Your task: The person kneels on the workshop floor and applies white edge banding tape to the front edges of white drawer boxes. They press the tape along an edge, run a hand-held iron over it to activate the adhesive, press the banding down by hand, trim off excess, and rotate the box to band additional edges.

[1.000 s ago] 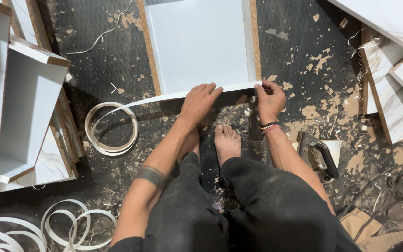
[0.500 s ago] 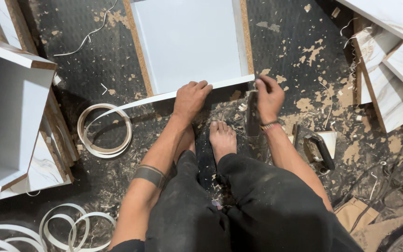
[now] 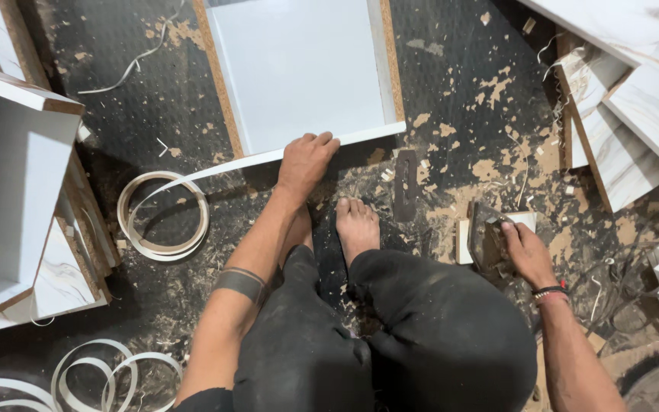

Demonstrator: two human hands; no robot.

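A white laminated board (image 3: 299, 69) with raw chipboard side edges lies flat on the dark floor ahead of me. A white edge-banding strip (image 3: 215, 166) runs along its near edge and trails left into a coil (image 3: 163, 215). My left hand (image 3: 305, 162) presses the strip against that near edge, fingers spread over it. My right hand (image 3: 526, 252) is off to the right on the floor, closed around a dark iron-like tool (image 3: 488, 238) that rests beside a small white block (image 3: 465, 240). My bare foot (image 3: 357, 227) is planted just below the board.
A dark flat file-like piece (image 3: 405, 185) lies near the board's right corner. White cabinet parts (image 3: 9, 175) stand at left, stacked marble-patterned boards (image 3: 634, 114) at right. More banding coils (image 3: 85, 378) lie bottom left. Sawdust and chips cover the floor; cables (image 3: 650, 282) trail at right.
My right hand left the board's near right corner and moved down-right to grasp the dark tool. My left hand stays on the strip at the board's edge.
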